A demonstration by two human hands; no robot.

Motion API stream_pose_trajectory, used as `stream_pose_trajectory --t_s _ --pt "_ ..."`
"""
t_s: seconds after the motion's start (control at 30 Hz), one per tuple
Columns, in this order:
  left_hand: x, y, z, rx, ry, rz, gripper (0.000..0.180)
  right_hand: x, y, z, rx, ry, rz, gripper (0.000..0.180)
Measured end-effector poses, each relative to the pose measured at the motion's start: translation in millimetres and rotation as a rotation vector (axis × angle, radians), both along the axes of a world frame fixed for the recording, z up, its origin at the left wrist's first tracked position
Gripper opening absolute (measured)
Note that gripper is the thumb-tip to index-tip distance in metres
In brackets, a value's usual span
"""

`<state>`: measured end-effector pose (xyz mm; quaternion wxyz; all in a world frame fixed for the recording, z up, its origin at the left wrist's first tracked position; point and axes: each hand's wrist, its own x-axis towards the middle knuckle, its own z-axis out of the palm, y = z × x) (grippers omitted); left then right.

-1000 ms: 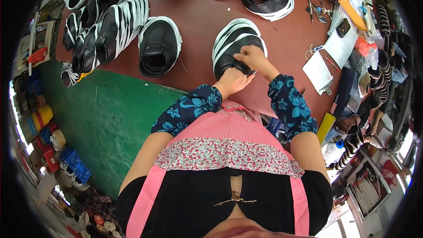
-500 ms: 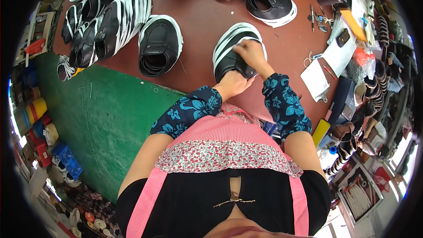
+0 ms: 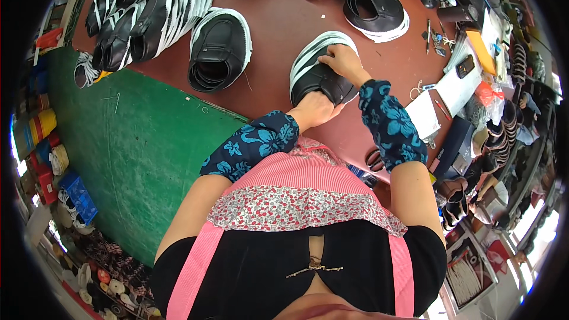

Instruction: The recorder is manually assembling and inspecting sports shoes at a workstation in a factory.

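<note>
here your left hand (image 3: pixel 317 108) is curled against the near edge of the black shoe upper (image 3: pixel 323 77), its fingers tucked under or behind the piece, so how tightly they close cannot be told. your right hand (image 3: pixel 342 62) lies on top of the same upper at its far right side, fingers bent and pressing down on the black leather, the thumb side toward the white striped rim. the upper sits on the brown table (image 3: pixel 278 29) between both hands, just beyond your floral sleeves, its white-edged curve pointing far and left.

to the left of it, apart, lies another black upper with a white rim (image 3: pixel 219 50), and farther left a row of stacked black and white uppers (image 3: pixel 148 15). far right of your right hand rests a flat black upper on a white base (image 3: pixel 376 12).

on the right side of the table lies a white sheet of paper (image 3: pixel 422 114) near your right sleeve, with a larger white sheet (image 3: pixel 456 86) beyond it and a dark phone (image 3: pixel 464 66) on top. farther off sits an orange rectangular packet (image 3: pixel 479 44). near left, beside the green floor mat (image 3: pixel 142 142), stand yellow and red rolls (image 3: pixel 41 125) and a blue crate (image 3: pixel 77 192).
</note>
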<state>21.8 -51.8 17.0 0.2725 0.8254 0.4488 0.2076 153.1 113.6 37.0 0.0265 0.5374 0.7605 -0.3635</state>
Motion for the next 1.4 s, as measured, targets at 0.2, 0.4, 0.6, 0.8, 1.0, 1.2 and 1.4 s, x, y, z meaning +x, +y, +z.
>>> stream_pose_trajectory --t_s 0.2,0.4,0.6,0.8,1.0,1.2,1.4 --pt "0 2 -5 0.022 -0.050 0.039 0.052 -8 1 6 -0.079 -0.068 0.030 0.040" --pt "-1 -5 -8 -0.028 0.053 -0.035 0.045 -44 -24 28 -0.042 0.092 0.228 0.040" --pt "1 3 -5 0.074 0.102 -0.078 0.042 -61 -35 10 0.215 -0.180 0.343 0.039" --pt "-3 -21 -28 0.097 -0.206 0.067 0.037 -115 -56 36 -0.001 -0.271 0.801 0.039" --pt "-3 -9 -25 0.268 -0.189 0.060 0.030 -121 -42 21 0.010 -0.197 0.713 0.040" --pt "5 4 -10 0.069 -0.044 0.044 0.052 -28 16 28 -0.043 -0.166 0.406 0.038" --pt "0 2 -10 0.107 -0.047 0.039 0.058 -6 -6 25 -0.234 0.053 0.357 0.043"
